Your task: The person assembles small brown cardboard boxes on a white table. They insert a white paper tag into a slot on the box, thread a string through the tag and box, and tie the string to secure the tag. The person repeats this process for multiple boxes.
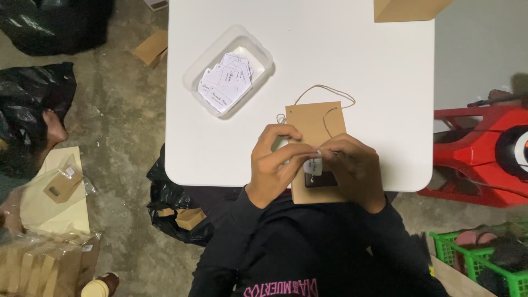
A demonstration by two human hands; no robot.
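Observation:
A flat brown paper bag (pixel 313 118) lies at the near edge of the white table (pixel 352 60), with a thin twine string (pixel 324 91) looping out beyond its far end. My left hand (pixel 272 165) and my right hand (pixel 352 168) meet over the bag's near half. Between their fingertips they pinch a small white tag (pixel 313 165). A dark window in the bag (pixel 322 180) shows just under the tag. Whether the string runs through the tag is hidden by my fingers.
A clear plastic tray (pixel 198 69) with several white tags (pixel 226 81) sits at the table's left. A brown box (pixel 407 10) stands at the far edge. Black bags (pixel 33 99) and small brown boxes lie on the floor left; a red stool (pixel 478 148) and green crate (pixel 484 264) are right.

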